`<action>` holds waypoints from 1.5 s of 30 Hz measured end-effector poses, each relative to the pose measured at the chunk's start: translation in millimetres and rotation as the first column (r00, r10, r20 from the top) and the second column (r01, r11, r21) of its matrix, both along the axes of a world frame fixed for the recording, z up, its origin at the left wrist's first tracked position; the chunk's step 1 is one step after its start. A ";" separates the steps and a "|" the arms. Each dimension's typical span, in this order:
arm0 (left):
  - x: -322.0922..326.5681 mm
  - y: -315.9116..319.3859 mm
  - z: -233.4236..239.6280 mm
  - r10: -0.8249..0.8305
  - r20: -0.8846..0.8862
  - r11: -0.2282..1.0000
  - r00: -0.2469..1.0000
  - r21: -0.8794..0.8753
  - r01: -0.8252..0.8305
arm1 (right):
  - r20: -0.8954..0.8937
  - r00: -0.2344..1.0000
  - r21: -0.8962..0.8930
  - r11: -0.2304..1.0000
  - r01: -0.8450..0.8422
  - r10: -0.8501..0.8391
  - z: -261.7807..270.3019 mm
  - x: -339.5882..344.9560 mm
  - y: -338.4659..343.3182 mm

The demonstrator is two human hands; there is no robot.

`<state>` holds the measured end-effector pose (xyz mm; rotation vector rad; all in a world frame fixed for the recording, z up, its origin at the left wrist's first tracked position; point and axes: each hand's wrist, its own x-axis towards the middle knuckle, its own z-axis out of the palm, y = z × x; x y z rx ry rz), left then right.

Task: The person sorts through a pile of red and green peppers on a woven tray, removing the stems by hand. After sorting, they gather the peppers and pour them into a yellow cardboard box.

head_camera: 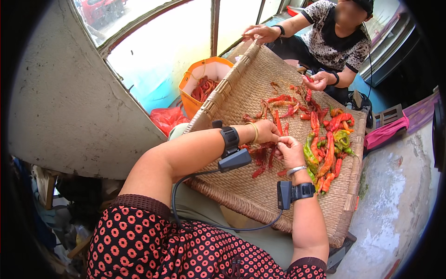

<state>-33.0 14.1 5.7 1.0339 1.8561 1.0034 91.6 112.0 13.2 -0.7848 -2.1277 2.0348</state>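
Note:
My left hand [267, 132] and my right hand [292, 152] meet at the fingertips above a woven tray [237, 185]. The fingers of both are bent together in a pinch; anything small between them is hidden. Just behind my left fingers lies a narrow red chili pepper [278, 122]. Dark red, shrivelled peppers [259, 158] lie beneath my hands. To the right of my right hand is a pile of larger red, orange and green peppers [328, 153]. More red pieces [282, 101] are scattered over the tray's middle.
Across the tray a person [336, 38] rests one hand on its rim and holds a red piece in the other. An orange bag [190, 101] of dried red peppers stands left, beside a red plastic bag [169, 118]. A cable [244, 229] links my wrist devices.

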 end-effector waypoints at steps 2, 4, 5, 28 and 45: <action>-2.3 1.1 -0.5 0.000 0.042 1.000 0.999 -0.010 0.000 | -0.034 0.999 0.020 0.999 0.037 -0.036 0.8 -0.4 1.0; -1.0 -0.3 2.7 -0.006 0.039 1.000 0.999 0.002 0.006 | -0.082 0.994 0.032 0.996 0.082 -0.079 1.1 -0.5 3.2; -0.1 -1.0 4.5 -0.011 0.035 1.000 0.999 0.014 0.011 | -0.081 0.994 0.032 0.996 0.082 -0.079 1.5 -0.4 3.9; 1.7 -2.1 26.5 0.077 -0.089 0.990 0.993 0.125 -0.066 | -0.168 0.973 0.033 0.986 0.167 -0.159 1.7 -1.3 6.6; -112.7 -42.5 32.1 0.670 0.636 0.070 0.383 0.459 -0.885 | -0.038 0.999 0.308 0.951 -0.016 0.029 -10.5 1.6 8.7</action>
